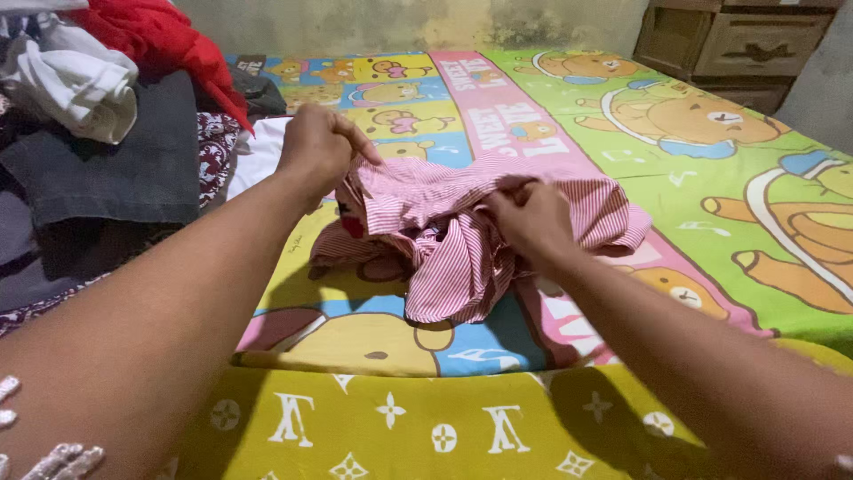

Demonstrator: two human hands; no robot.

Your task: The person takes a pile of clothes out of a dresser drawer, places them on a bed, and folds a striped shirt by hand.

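Both hands are working a red-and-white striped garment (pixel 462 240) on the bed.

The left hand (pixel 317 147) is pinching the cloth's upper left edge, fingers closed tight on it, while the right hand (pixel 529 218) is gripping a bunched fold near the middle. The garment is lying crumpled on a bright cartoon bear sheet (pixel 711 133). A heap of clothes (pixel 98 116) is sitting off to the left, and a wooden drawer chest (pixel 737 44) is standing beyond the bed's far right corner.

No packages, labels, signs, screens.
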